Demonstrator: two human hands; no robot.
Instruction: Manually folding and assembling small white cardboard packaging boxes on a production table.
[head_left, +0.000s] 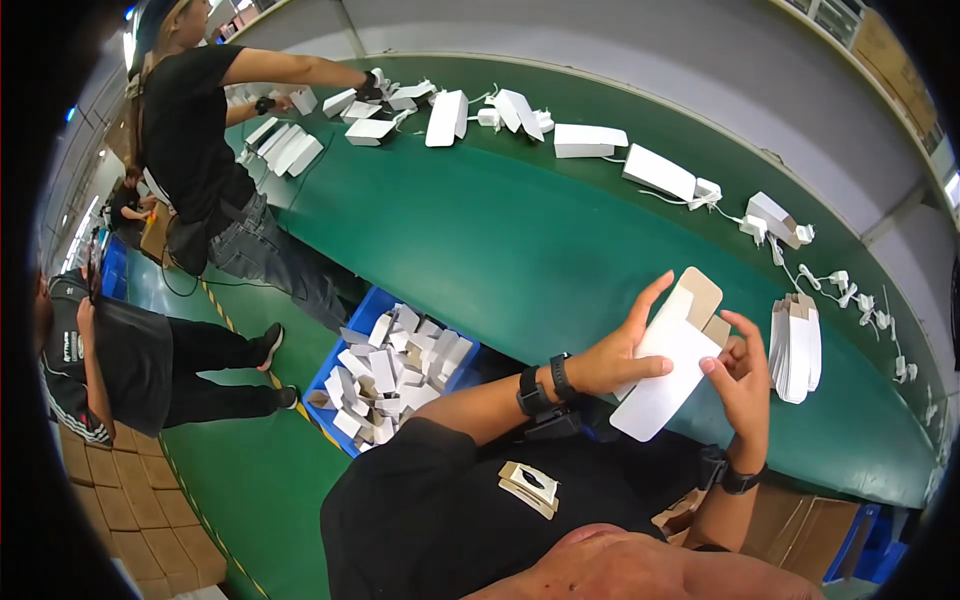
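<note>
Between my two hands is a white folding carton (pixel 665 370) with a brown inside, tilted, its end flaps standing out. My left hand (pixel 625 350) grips its left side, thumb on the white face and index finger raised along the edge. My right hand (pixel 742 385) pinches the right side, thumb on the edge and fingers near the brown flap. To the right of my right hand stands a stack of flat white cartons (pixel 795 350) on the green table (pixel 480 240).
White cartons and plugs with cables (pixel 660 175) line the table's far edge, with more plug adapters (pixel 855 295) at right. A blue crate (pixel 325 375) full of cartons stands to my left. A co-worker (pixel 195 140) handles cartons at the far left; another person (pixel 130 340) stands behind.
</note>
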